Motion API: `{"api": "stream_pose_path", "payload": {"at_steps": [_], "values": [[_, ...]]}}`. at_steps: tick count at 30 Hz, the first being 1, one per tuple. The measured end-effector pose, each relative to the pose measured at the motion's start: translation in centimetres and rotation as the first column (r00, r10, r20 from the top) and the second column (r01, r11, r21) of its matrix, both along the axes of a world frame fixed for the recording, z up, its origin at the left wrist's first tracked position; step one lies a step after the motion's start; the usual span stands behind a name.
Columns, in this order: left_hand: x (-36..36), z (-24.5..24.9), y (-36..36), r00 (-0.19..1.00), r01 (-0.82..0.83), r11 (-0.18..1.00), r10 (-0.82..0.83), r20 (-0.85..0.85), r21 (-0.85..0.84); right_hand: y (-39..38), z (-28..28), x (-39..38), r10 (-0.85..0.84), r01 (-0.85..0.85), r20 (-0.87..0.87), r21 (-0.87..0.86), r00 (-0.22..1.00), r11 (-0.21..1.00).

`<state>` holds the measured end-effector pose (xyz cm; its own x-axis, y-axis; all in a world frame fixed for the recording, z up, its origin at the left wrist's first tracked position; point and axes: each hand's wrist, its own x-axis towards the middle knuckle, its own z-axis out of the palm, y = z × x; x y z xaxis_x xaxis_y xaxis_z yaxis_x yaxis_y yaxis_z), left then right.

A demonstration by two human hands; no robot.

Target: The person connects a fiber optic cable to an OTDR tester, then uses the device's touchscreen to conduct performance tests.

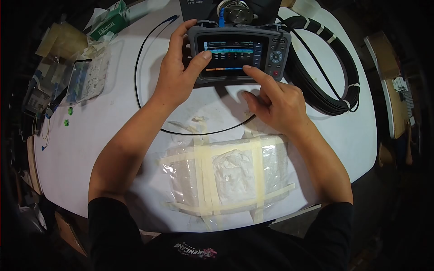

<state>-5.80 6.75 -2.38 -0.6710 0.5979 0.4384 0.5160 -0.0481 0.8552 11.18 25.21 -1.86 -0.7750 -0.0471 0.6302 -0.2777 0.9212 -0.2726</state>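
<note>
The left hand (178,67) grips the left side of a grey hand-held tester with a dark lit screen (237,52), its thumb on the glass. The tester sits at the far side of the round white table (113,131). The right hand (275,101) holds nothing. One finger touches the screen's bottom edge and the others are curled. A thin black wire loop (135,72) lies around the hands. A clear plastic bag with pale tape (226,176) lies near the person.

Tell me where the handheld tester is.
Head view, top centre: the handheld tester sits in the left hand, right hand touching its screen, black cable coil at its right.
</note>
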Motion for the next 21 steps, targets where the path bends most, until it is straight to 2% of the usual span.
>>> {"api": "stream_pose_path", "payload": {"at_steps": [3,5,8,12,14,15,19,21], "values": [[-0.1,-0.1,0.0,1.0,-0.002,1.0,0.002,0.018,0.015,0.2,0.2,0.0,-0.008,0.007,-0.045,-0.01,0.999,1.0],[-0.3,-0.3,0.0,0.999,0.004,0.999,-0.005,0.036,0.035,0.4,0.5,0.0,-0.044,0.051,-0.135,0.046,0.99,0.998],[-0.5,-0.4,0.0,1.0,-0.005,0.999,0.005,0.002,0.044,0.5,0.6,0.1,-0.048,0.046,-0.163,-0.016,0.986,0.999],[-0.1,0.0,0.3,0.999,-0.027,0.999,0.026,0.021,0.04,1.5,0.5,-0.4,-0.039,0.04,-0.241,0.001,0.97,0.999],[0.0,0.1,0.4,0.999,-0.035,0.999,0.034,0.027,0.034,1.8,0.9,-0.8,-0.032,0.037,-0.37,0.008,0.928,0.999],[0.0,0.1,0.6,0.999,-0.043,0.998,0.043,0.017,0.034,1.7,0.7,-0.5,-0.08,0.068,-0.314,-0.049,0.946,0.996],[0.4,0.5,0.7,0.998,-0.063,0.998,0.063,-0.014,0.012,1.9,0.8,-0.7,-0.122,0.112,-0.327,-0.048,0.937,0.993],[0.4,0.3,0.7,0.997,-0.063,0.998,0.064,-0.034,0.008,1.9,1.1,-0.8,-0.095,0.108,-0.331,0.022,0.939,0.994]]}}
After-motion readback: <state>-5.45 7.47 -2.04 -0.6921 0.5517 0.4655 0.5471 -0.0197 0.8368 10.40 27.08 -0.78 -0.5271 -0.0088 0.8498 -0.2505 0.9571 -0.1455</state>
